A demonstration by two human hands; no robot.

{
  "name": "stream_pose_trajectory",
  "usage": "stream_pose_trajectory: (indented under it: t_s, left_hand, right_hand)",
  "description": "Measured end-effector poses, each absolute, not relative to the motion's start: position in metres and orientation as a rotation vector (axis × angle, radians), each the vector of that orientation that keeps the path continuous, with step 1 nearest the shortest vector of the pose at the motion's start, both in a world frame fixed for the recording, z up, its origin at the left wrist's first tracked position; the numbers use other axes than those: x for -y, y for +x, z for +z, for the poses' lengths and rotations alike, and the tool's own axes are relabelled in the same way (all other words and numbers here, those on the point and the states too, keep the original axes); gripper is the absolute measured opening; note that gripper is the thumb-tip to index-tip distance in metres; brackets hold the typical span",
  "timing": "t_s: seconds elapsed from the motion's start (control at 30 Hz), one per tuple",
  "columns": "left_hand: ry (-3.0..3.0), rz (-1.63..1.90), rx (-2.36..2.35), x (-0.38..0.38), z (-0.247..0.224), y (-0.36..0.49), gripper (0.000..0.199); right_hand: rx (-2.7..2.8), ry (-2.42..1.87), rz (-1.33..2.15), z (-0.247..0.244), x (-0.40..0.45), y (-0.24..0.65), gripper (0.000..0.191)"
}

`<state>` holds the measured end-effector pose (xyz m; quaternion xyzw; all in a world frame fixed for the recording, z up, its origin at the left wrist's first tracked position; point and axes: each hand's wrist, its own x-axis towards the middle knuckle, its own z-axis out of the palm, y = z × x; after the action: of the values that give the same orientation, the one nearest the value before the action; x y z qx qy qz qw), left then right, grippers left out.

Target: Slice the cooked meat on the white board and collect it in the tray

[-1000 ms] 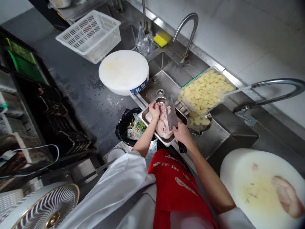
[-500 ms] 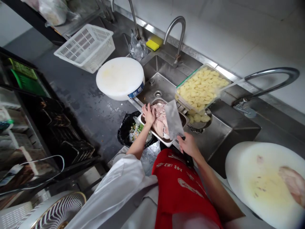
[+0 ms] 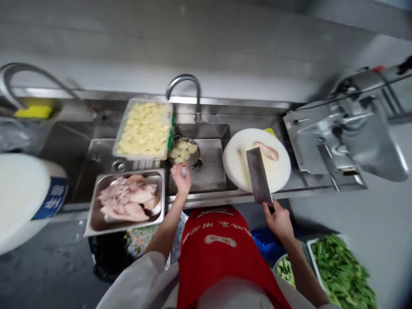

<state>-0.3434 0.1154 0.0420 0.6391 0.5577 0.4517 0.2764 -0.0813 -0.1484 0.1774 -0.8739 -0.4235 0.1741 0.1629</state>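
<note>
My right hand (image 3: 278, 219) grips the handle of a cleaver (image 3: 258, 175), its broad blade reaching over the front of a round white cutting board (image 3: 233, 159). A piece of pale meat (image 3: 266, 151) lies on that board with a few small scraps. My left hand (image 3: 182, 178) is in the air over the sink edge, fingers loosely apart and slightly blurred, holding nothing that I can see. Just beyond it is a metal bowl of pale peeled chunks (image 3: 183, 152). To its left, a steel pan (image 3: 91, 219) contains sliced pale meat (image 3: 128, 198).
Behind the steel pan, a clear tub of yellow chunks (image 3: 143, 131) rests over the sinks. A curved faucet (image 3: 197, 96) stands behind. A thick white block (image 3: 22, 201) is at left, a slicing machine (image 3: 347, 133) at right. Leafy greens (image 3: 344, 270) and a black-lined bin (image 3: 109, 255) sit below.
My view has swung to the right. My left hand has come off the meat in the steel pan, and my right hand has carried the cleaver from the pan to the cutting board.
</note>
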Motion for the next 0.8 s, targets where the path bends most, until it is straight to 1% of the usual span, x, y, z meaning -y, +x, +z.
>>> stream_pose_trajectory:
  t_s: [0.13,0.2,0.27,0.4,0.47,0.53,0.67,0.73,0.8]
  left_hand:
    - [2.061,0.758,-0.983,-0.087,0.035,-0.163,0.019]
    - [2.123,0.673,-0.934,-0.072,0.028,-0.093,0.021]
    - [2.178,0.618,-0.912,-0.06,0.02,-0.051,0.026]
    - [2.261,0.548,-0.851,-0.065,0.016,-0.033,0.028]
    - [2.259,0.578,-1.004,-0.085,0.02,-0.037,0.033]
    - [2.214,0.564,-1.219,-0.109,0.024,-0.039,0.034]
    - [2.154,0.352,-1.219,-0.138,0.026,-0.037,0.025]
    - [2.084,0.346,-1.248,-0.137,0.027,-0.045,0.018]
    - [1.944,0.417,-1.346,-0.128,0.028,-0.069,0.014]
  right_hand:
    - [0.925,-2.559,0.386,0.159,0.217,-0.007,0.034]
    - [0.802,-2.629,0.377,0.148,0.245,0.028,0.033]
    - [0.726,-2.701,0.419,0.137,0.268,0.061,0.03]
    - [0.722,-2.742,0.574,0.12,0.292,0.115,0.027]
    - [0.775,-2.722,0.621,0.113,0.295,0.134,0.025]
    - [0.851,-2.686,0.646,0.108,0.293,0.148,0.024]
    - [1.041,-2.575,0.684,0.103,0.278,0.165,0.025]
    - [1.181,-2.519,0.714,0.102,0.265,0.172,0.025]
    - [1.337,-2.45,0.772,0.101,0.25,0.178,0.024]
